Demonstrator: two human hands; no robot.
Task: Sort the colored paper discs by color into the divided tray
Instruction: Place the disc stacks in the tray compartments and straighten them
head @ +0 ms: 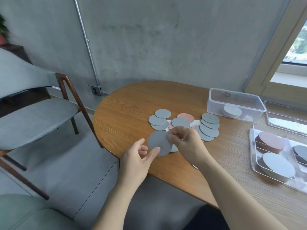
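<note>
A grey paper disc [158, 142] is held just above the table's near left edge. My left hand [138, 161] pinches its lower edge with the thumb on top, and my right hand [186, 143] pinches its upper right edge. Behind the hands lies a loose spread of several grey discs [210, 126], with pink discs [186, 116] and white discs [196, 122] partly buried among them. The clear divided tray [253, 156] sits at the right edge, holding a pink stack [270, 141], a grey stack [277, 164] and a darker grey stack [301, 152] in separate compartments.
A clear plastic box [216, 98] with a white disc stack [232, 110] stands at the back right of the wooden table [129, 103]; a clear lid [285, 117] lies beside it. A grey-cushioned wooden chair [38, 113] stands to the left, off the table.
</note>
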